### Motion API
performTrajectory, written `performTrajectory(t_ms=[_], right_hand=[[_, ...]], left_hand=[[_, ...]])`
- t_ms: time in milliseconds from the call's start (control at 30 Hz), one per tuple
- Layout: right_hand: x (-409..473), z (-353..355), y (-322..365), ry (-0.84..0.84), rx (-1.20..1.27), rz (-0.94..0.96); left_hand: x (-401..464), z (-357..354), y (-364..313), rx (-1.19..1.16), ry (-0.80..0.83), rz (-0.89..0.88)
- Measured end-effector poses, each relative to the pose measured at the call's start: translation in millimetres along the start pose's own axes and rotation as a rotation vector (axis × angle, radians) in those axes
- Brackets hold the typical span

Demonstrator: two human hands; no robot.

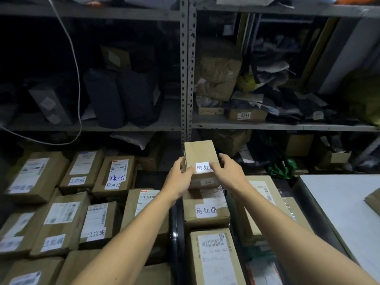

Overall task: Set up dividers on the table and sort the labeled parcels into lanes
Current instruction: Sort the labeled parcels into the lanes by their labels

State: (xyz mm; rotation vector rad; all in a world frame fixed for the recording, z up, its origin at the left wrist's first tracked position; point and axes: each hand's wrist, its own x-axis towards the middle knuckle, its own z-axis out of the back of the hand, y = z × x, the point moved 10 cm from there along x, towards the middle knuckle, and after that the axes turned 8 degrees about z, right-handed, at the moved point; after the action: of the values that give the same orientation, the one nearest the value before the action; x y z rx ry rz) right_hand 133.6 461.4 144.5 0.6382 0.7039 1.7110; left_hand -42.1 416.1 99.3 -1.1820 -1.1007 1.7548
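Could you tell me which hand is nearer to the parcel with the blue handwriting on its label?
Left. The left hand grips the held box on the side facing that parcel; the right hand grips the far side.

Parcels crowd the left side edge to edge, a labelled box [116,176] and its neighbours leaving no gap for a hand between them. A small box [200,161] gripped by the left hand [177,181] and the right hand [230,171] sits above a stacked box [205,208], blocking the middle lane. A dark strip [176,233] runs between the stacks. Behind, a shelf post [187,79] and packed shelves close off the far side. Only the white bench [339,206] at right offers open surface, with one box corner [373,200] at its edge.
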Motion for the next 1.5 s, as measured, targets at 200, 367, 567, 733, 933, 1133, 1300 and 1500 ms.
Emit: performTrajectory(t_ms=[200,367,567,733,933,1133,1300,1500], right_hand=[[-23.2,2.0,88.0,-0.149,-0.167,0.311],[-57.7,-67.0,170.4,0.026,-0.051,0.512],[-111.3,-205.4,245.6,0.331,0.083,0.590],[-180.3,-337.2,288.2,0.671,0.168,0.531],[-249.7,-463.0,303.7,0.933,0.169,0.323],[-248.7,-523.6,318.5,0.939,0.119,0.292],[-228.1,-538.9,329.3,0.934,0.000,0.341],[-219.9,-535.3,332.3,0.937,0.036,0.380]], left_hand=[[-32.4,56.1,-26.9,0.128,-0.177,-0.150],[-87.9,153.6,-23.8,0.162,-0.333,-0.224],[-157.1,317.3,40.1,0.163,-0.539,-0.110],[-228.2,476.3,118.1,0.200,-0.788,0.008],[-282.7,594.5,248.4,0.244,-0.858,0.375],[-254.8,578.3,279.7,0.186,-0.724,0.341],[-221.2,552.5,280.4,0.491,-0.698,0.322],[-230.7,569.2,279.2,0.546,-0.829,0.304]])
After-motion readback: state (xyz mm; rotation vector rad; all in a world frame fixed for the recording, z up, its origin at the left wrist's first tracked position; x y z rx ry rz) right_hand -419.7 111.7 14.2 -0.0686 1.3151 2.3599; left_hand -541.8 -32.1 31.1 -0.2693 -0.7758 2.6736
